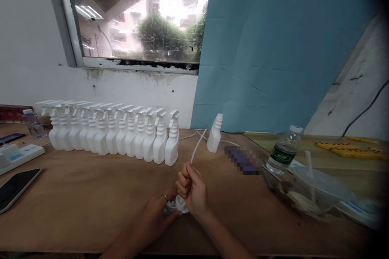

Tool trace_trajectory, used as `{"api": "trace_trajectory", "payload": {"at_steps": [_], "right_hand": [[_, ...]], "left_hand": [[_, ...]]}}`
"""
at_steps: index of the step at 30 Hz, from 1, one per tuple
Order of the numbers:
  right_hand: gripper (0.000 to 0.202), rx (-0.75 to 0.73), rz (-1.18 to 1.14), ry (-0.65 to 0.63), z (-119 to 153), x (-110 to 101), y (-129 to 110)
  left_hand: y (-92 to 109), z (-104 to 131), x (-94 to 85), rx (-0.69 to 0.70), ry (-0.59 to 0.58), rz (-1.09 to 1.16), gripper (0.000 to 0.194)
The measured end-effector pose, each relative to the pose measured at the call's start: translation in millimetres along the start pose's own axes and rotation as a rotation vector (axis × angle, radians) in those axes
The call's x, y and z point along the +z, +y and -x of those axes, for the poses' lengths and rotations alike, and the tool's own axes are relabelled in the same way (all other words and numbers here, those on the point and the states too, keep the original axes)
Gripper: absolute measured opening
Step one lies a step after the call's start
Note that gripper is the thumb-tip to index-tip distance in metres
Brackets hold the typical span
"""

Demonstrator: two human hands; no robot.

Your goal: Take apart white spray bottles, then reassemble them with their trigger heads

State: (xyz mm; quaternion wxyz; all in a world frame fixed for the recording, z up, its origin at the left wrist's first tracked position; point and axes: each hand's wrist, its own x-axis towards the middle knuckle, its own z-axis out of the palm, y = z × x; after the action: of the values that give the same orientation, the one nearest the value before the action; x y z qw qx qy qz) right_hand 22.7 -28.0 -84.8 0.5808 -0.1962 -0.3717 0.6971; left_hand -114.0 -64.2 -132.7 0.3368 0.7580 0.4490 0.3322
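Observation:
My left hand (156,212), with a ring on one finger, grips a white spray head (181,204) low over the table near its front edge. Just above and to the right, my right hand (193,189) is closed round a thin white tube (199,145), which sticks up from the fist and leans right. The tube's lower end is hidden by the fist. Behind my hands a white bottle without a spray head (214,135) stands upright. To the left stands a long row of white spray bottles (149,139) with their heads on.
A phone (18,188) and a power strip (26,157) lie at the left. At the right are a water bottle (282,153), a clear plastic bowl (322,184) and a blurred purple item (241,159). Another water bottle (34,124) stands at the far left.

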Motion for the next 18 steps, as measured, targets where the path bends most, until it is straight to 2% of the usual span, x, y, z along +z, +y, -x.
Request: {"api": "trace_trajectory", "payload": {"at_steps": [5,9,18], "right_hand": [[0.059,0.003,0.034,-0.018,1,-1,4],[0.06,0.001,0.071,-0.032,-1,-4,9],[0.059,0.098,0.124,-0.048,-3,-7,11]], "left_hand": [[-1,1,1.7,0.038,0.01,0.024,0.038],[0,2,0.7,-0.02,0.007,-0.016,0.032],[-9,3,2.4,-0.001,0.013,-0.052,0.033]]}}
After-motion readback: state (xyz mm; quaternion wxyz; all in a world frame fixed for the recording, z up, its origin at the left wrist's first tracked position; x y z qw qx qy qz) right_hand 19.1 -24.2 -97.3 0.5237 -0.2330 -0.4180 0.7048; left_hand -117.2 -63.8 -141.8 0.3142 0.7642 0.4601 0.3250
